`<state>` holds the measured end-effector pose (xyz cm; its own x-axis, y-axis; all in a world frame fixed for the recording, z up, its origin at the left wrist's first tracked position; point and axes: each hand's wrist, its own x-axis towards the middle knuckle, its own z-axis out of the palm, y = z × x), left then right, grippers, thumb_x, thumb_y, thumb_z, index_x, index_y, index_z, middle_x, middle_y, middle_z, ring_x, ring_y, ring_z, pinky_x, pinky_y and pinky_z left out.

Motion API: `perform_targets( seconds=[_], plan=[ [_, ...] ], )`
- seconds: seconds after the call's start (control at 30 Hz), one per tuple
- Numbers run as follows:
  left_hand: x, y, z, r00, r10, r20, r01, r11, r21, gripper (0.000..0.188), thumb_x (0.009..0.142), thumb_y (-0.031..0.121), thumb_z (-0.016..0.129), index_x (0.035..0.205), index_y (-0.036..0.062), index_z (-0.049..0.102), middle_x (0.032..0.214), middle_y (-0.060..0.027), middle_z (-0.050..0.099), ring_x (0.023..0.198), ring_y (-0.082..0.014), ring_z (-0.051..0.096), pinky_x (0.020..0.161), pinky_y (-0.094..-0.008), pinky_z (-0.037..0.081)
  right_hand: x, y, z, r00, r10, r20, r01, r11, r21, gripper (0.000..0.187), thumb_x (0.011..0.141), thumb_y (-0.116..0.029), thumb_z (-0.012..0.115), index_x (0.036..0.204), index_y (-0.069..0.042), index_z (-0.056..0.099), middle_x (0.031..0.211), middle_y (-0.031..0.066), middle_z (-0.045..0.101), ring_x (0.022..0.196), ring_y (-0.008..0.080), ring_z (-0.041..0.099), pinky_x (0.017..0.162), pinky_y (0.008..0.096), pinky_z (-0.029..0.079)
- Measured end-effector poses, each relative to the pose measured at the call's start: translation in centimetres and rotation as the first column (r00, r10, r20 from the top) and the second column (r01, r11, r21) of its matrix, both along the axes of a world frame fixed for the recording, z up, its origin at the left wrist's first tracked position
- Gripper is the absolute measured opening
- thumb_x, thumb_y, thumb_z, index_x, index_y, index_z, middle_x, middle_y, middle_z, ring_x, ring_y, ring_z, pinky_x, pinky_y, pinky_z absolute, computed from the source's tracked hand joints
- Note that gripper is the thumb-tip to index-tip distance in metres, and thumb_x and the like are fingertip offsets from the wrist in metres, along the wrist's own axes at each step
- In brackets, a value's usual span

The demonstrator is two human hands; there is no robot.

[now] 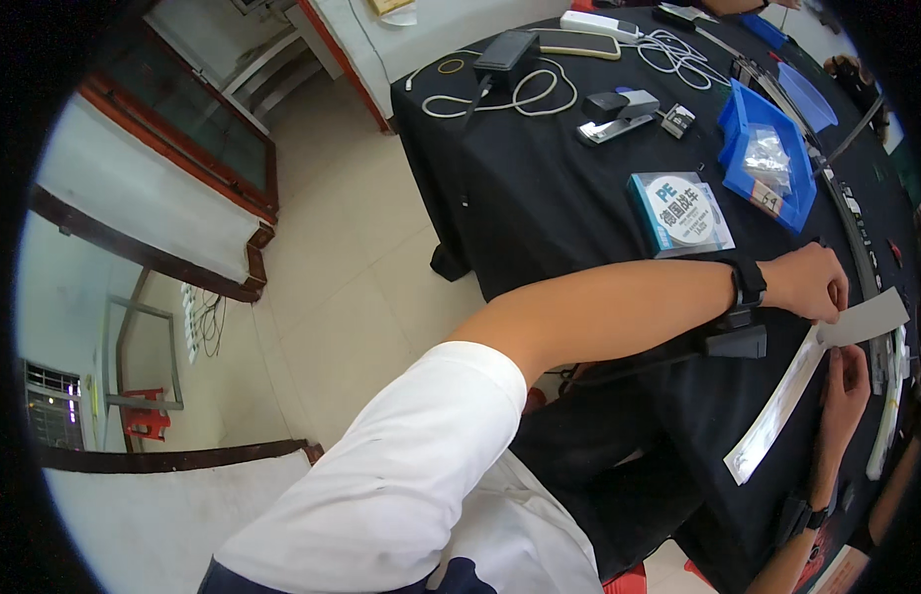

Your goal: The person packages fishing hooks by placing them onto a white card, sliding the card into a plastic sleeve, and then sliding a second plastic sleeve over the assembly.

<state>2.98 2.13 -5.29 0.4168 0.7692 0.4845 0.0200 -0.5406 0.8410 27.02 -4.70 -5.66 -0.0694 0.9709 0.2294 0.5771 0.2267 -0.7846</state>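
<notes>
My left hand (pixel 809 282) reaches across the black-covered table (pixel 540 188) and pinches the top end of a long white paper strip (pixel 777 411), where a grey flap (pixel 867 317) folds out. My right hand (pixel 845 381) comes up from below and rests its fingers against the strip just under that flap. The strip slants down toward the table's near edge. Both wrists wear black bands.
A flat box with a white round label (pixel 678 213) lies just beyond my left forearm. Blue bins (pixel 767 158) with small clear bags, a stapler (pixel 617 114), a black adapter with white cable (pixel 500 69) and more cables lie farther back. Tiled floor is on the left.
</notes>
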Motion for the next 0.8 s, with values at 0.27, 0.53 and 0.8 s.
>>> perform_targets(
  seconds=[0.27, 0.53, 0.8],
  plan=[
    [0.1, 0.7, 0.3, 0.999, -0.025, -0.026, 0.027, 0.997, 0.073, 0.025, 0.075, 0.018, 0.076, 0.095, 0.003, 0.08, 0.086, -0.0122, 0.078, 0.073, -0.0171, 0.076, 0.072, -0.0301, 0.06, -0.1, 0.1, 0.0, 0.996, 0.088, 0.01, -0.089, 0.986, 0.144, 0.021, 0.105, -0.015, 0.061, 0.115, 0.002, 0.065, 0.099, 0.0026, 0.065, 0.092, 0.0083, 0.057, 0.084, 0.0229, 0.044],
    [-0.7, 0.0, 1.6, 0.997, -0.064, -0.035, 0.063, 0.998, -0.019, 0.022, 0.078, 0.016, 0.076, 0.093, 0.0015, 0.08, 0.082, -0.0104, 0.078, 0.07, -0.0155, 0.076, 0.07, -0.0287, 0.06, 0.7, 0.6, 0.3, 0.995, 0.098, 0.03, -0.1, 0.993, 0.067, 0.019, 0.105, -0.014, 0.061, 0.117, 0.001, 0.066, 0.103, 0.0038, 0.067, 0.096, 0.0103, 0.059, 0.089, 0.0245, 0.045],
    [-1.7, -1.5, 1.0, 0.998, 0.005, -0.062, -0.006, 1.0, -0.015, 0.023, 0.081, 0.018, 0.076, 0.095, 0.0002, 0.077, 0.085, -0.0129, 0.077, 0.071, -0.016, 0.072, 0.071, -0.0323, 0.058, -3.1, -1.7, 1.4, 0.999, 0.013, 0.031, -0.016, 0.996, 0.09, 0.012, 0.1, -0.01, 0.065, 0.108, -0.001, 0.066, 0.089, -0.001, 0.064, 0.079, 0.0054, 0.055, 0.072, 0.0228, 0.045]
  ],
)
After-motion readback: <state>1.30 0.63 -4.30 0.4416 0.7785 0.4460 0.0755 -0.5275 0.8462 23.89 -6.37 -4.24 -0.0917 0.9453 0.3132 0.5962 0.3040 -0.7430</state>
